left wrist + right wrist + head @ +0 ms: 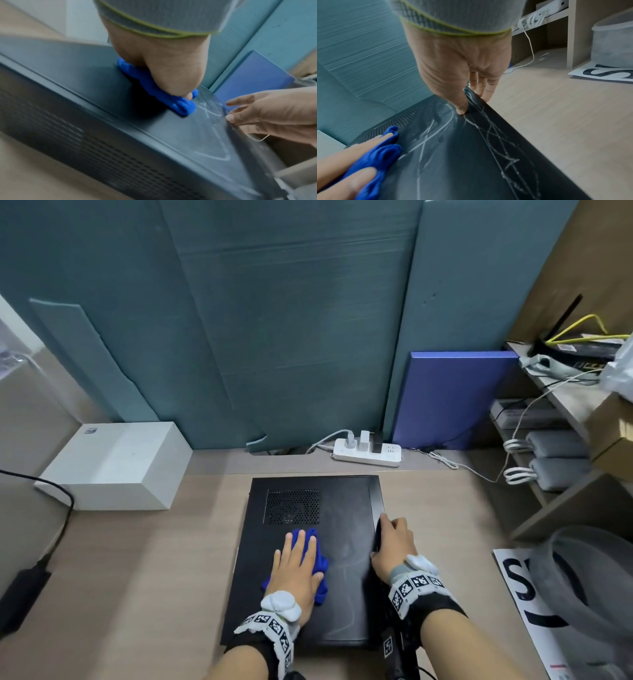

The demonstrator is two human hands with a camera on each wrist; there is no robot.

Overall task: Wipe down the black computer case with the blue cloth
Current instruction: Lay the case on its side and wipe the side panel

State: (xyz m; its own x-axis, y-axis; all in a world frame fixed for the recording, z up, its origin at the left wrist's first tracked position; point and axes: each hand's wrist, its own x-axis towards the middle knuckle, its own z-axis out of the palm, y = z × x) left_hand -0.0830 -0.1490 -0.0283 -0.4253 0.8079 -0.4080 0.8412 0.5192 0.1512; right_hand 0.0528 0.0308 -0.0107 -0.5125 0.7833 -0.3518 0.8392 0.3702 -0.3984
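The black computer case (346, 594) lies flat on the wooden surface, vent grille at its far left. White scribbled marks (496, 135) cover the right part of its top. My left hand (299, 556) lies flat with straight fingers on the bunched blue cloth (320, 563), pressing it onto the middle of the top panel. The left wrist view shows the cloth (154, 92) squashed under the left hand (171, 67). My right hand (394, 542) rests on the case's right edge. Its thumb (461, 111) is on top and its straight fingers run down the side wall.
A white box (116, 463) stands left of the case, and a power strip (368, 451) lies behind it against teal panels. A blue board (452, 398) and a shelf (561, 398) with cables stand to the right. A grey tub (589, 594) sits on a printed sheet (524, 594). At far left lies a black adapter (27, 587).
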